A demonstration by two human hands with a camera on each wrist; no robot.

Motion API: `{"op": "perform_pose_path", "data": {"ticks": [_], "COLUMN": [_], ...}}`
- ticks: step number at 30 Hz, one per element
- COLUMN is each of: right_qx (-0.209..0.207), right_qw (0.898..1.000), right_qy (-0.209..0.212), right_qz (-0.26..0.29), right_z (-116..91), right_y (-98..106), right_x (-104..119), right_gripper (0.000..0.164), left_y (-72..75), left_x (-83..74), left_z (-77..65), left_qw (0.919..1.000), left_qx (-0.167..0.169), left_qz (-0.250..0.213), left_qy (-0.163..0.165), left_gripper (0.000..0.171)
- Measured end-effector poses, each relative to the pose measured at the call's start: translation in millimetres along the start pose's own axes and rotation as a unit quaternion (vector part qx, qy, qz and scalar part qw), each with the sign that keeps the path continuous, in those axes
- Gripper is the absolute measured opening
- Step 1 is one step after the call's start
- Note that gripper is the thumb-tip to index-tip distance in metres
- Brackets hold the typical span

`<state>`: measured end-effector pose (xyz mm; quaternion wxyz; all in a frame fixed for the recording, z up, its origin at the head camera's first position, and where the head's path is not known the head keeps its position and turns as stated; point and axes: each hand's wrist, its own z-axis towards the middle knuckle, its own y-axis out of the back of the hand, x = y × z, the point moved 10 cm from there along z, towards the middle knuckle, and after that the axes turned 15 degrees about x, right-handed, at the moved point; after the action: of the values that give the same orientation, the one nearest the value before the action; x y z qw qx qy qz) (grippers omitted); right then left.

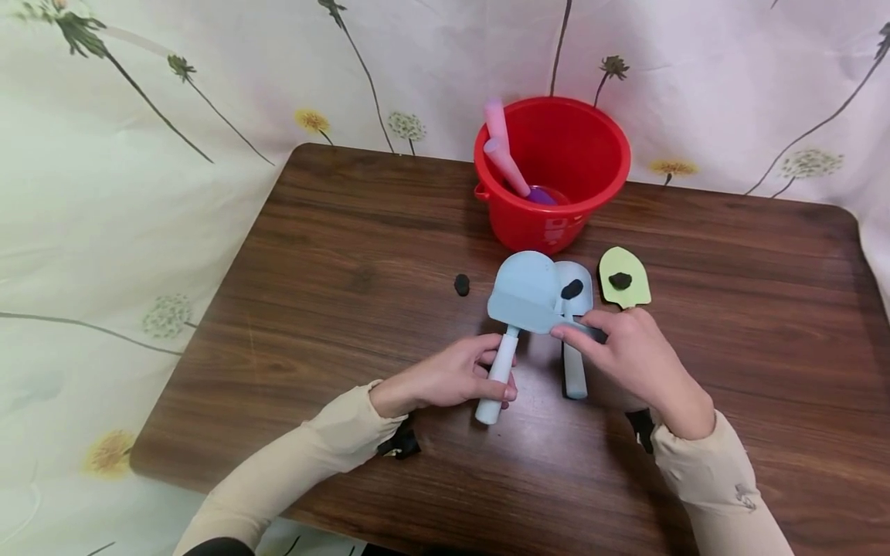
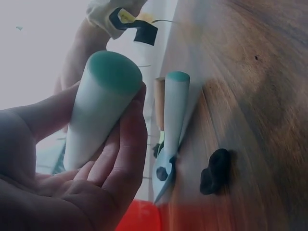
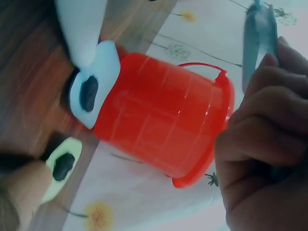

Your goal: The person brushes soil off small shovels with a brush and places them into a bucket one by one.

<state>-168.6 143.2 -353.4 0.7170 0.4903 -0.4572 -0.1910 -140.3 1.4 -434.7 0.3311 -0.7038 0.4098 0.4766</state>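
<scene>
My left hand [image 1: 462, 374] grips the white handle of a light blue toy shovel [image 1: 526, 274], its blade pointing away above the table. In the left wrist view the fingers curl around that handle [image 2: 103, 106], with its green end cap. My right hand [image 1: 636, 351] pinches the blue-grey handle [image 1: 584, 330] of a light blue tool. Its flat part [image 1: 524, 313] appears to lie across the shovel's blade; its full shape cannot be told. Below, a second light blue shovel [image 1: 575, 371] lies with a black lump [image 1: 572, 289] on its blade.
A green shovel [image 1: 633, 293] with another black lump [image 1: 620, 281] lies to the right. One loose black lump [image 1: 462, 285] is on the wooden table [image 1: 334, 270]. Behind stands a red bucket [image 1: 549, 228] holding pink-handled tools [image 1: 507, 166], before a floral cloth.
</scene>
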Motion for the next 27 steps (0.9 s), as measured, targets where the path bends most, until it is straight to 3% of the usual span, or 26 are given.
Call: {"op": "perform_pose_path", "data": {"ticks": [6,13,16,19,23,27], "right_qx": [-0.081,-0.184,-0.202,-0.185,-0.124,-0.043], "right_qw": [0.995,0.978,0.975,0.981,0.992,0.999], "right_qy": [0.006,-0.004,-0.013,-0.003,0.028,0.024], "right_qz": [-0.063,-0.102,-0.096,-0.061,-0.019,0.006], "right_z": [-3.8,-9.7,-11.9,-12.3,-9.7,-5.4], "right_y": [14.0,26.9,29.5,28.7,20.1,6.4], "right_x": [-2.3,-5.8,-5.3,-3.6,2.7,4.9], "right_gripper": [0.064,0.064,0.063,0.065,0.061,0.036], "left_y": [-4.1,-6.0,-5.7,-5.8,-3.5,-0.8], "left_x": [0.6,1.2,-2.0,-4.6,-3.1,-2.5], "left_z": [-0.6,-2.1,-2.4,-2.7,-3.5,-4.3], "left_qw": [0.9999,0.9996,0.9986,0.9975,0.9980,0.9982], "left_qx": [0.003,0.001,-0.005,-0.009,-0.016,-0.023], "left_qz": [0.014,0.024,0.050,0.069,0.059,0.052], "left_qy": [0.005,0.015,0.017,0.015,0.017,0.018], "left_gripper": [0.032,0.034,0.032,0.031,0.032,0.033]}}
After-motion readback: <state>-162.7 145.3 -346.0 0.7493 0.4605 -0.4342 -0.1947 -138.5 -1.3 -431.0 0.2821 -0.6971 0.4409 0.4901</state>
